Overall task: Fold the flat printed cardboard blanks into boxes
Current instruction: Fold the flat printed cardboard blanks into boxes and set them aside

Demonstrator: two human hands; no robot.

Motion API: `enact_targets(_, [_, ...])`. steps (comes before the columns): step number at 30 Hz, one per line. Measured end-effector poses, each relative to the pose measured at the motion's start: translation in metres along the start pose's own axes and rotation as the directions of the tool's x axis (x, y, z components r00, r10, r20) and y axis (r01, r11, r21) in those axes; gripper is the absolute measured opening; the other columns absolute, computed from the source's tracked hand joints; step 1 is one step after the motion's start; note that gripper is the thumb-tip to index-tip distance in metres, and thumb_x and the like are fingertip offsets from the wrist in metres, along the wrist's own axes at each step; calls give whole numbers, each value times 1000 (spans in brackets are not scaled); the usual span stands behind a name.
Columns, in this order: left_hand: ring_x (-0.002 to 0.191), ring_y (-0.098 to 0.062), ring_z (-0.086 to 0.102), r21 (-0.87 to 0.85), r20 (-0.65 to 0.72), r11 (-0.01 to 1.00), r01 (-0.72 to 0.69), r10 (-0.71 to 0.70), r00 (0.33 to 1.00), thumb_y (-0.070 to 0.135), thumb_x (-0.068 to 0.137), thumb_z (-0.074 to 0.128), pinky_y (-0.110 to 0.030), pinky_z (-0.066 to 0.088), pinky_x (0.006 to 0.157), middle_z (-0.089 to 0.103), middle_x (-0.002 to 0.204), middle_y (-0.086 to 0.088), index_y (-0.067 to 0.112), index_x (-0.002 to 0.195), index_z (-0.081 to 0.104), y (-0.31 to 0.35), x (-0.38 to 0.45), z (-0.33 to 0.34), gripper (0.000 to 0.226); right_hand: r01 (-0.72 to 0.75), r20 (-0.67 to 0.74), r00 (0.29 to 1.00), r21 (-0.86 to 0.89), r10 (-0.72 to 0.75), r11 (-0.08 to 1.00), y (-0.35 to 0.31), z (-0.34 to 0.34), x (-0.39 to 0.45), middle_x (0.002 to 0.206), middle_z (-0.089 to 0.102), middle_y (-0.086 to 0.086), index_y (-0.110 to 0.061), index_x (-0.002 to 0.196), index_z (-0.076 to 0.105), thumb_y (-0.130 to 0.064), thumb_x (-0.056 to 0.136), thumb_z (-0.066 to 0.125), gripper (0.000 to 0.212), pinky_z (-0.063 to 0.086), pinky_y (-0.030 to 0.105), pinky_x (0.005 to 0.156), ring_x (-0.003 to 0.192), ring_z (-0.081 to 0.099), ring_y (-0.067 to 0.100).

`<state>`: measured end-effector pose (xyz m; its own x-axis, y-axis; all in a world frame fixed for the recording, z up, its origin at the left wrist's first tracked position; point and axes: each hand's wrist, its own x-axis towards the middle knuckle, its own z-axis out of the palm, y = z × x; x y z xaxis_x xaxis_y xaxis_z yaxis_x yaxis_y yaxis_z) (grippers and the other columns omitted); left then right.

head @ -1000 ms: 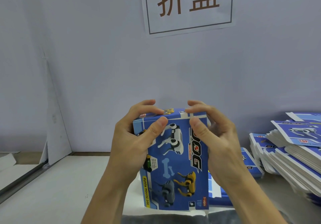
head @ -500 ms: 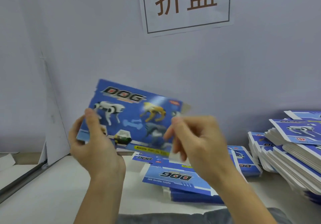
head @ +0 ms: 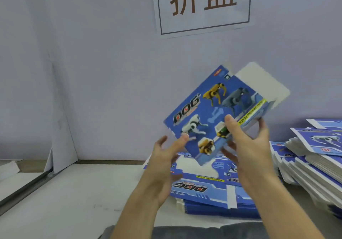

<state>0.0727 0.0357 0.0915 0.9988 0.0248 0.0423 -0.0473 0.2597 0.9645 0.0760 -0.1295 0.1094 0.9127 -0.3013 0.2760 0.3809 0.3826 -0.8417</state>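
A half-formed box was held tilted in the air above the stock of flat blanks.

Head view: the right hand [head: 246, 146] gripped the blue printed cardboard box with robot-dog pictures [head: 214, 116] at its lower right edge, thumb on the printed face and fingers [head: 262, 125] curled behind, probably to steady it while the open end was reached. A white unprinted flap [head: 259, 83] stood out at the upper right, not yet tucked. The left hand [head: 164, 157] had loosely spread fingers, only the thumb tip touching the lower left edge, gripping nothing. Below lay a low pile of flat blue blanks [head: 209, 188] on the pale desk [head: 77, 198], with a taller stack of blanks [head: 314, 157] at the right. A paper sign with brown characters [head: 203, 3] hung on the grey wall.
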Motion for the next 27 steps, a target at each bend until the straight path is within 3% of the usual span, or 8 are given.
enact_targets(4, [120, -12, 59, 194, -156, 944, -267, 299, 941, 72, 60, 72, -37, 47, 91, 57, 137, 4, 44, 142, 38, 6, 7, -23, 93, -17, 264, 958, -327, 109, 945, -4, -23, 7, 109, 70, 4, -63, 130, 42, -42, 55, 92, 93, 56, 28, 65, 85, 75, 11])
enact_targets(8, [102, -29, 73, 52, 146, 948, -314, 304, 941, 69, 72, 72, -41, 62, 78, 72, 121, -3, 42, 138, 44, 14, 9, -33, 77, -78, 528, 789, -420, 314, 904, 7, -22, 5, 128, 62, 1, -64, 131, 47, -44, 58, 87, 86, 59, 32, 73, 98, 73, 16])
enact_targets(11, [88, -16, 76, 76, 180, 920, -384, 367, 913, 69, 64, 78, -25, 60, 69, 78, 99, 5, 16, 130, 53, 16, 14, -26, 88, -74, 502, 834, -308, 228, 949, 21, -18, 7, 125, 67, -3, -45, 135, 49, -36, 69, 78, 72, 53, 52, 90, 106, 70, 19])
enact_targets(13, [89, -23, 75, 9, 165, 917, -398, 391, 905, 41, 91, 62, -29, 59, 66, 77, 104, -1, 23, 123, 60, 6, 13, -22, 36, -11, 409, 903, -282, 131, 959, 27, -13, 4, 120, 68, -1, -51, 136, 39, -48, 78, 78, 69, 51, 41, 84, 105, 69, 14])
enact_targets(15, [87, -28, 76, -35, 129, 913, -406, 407, 904, 22, 102, 50, -32, 59, 63, 75, 105, -6, 31, 127, 54, -3, 9, -18, 27, 91, 378, 925, -323, 40, 942, 31, -8, 2, 119, 65, 1, -59, 136, 30, -60, 81, 63, 64, 52, 27, 76, 103, 67, 6])
enact_targets(19, [90, -26, 76, 65, 114, 876, -477, 469, 876, 46, 87, 59, -34, 62, 65, 74, 111, 5, 58, 130, 43, -2, 10, -15, 47, 173, 400, 916, -357, -17, 918, 34, -6, -1, 109, 67, -5, -64, 133, 37, -62, 82, 57, 55, 49, 22, 75, 97, 66, -3])
enact_targets(24, [82, -25, 75, 193, -14, 854, -483, 495, 869, 65, 75, 58, -40, 61, 71, 75, 99, -7, 35, 99, 65, -5, 12, -13, 39, 186, 456, 890, -367, 2, 912, 35, -7, -2, 111, 70, -16, -56, 133, 50, -58, 82, 49, 51, 45, 30, 90, 109, 62, -1])
enact_targets(27, [63, -25, 69, 177, -101, 884, -433, 454, 886, 61, 93, 47, -31, 55, 57, 69, 70, -15, 21, 67, 63, -8, 12, -12, 51, 177, 465, 885, -311, -13, 934, 34, 3, -7, 108, 68, -26, -39, 111, 68, -58, 87, 40, 41, 50, 16, 85, 108, 63, -3])
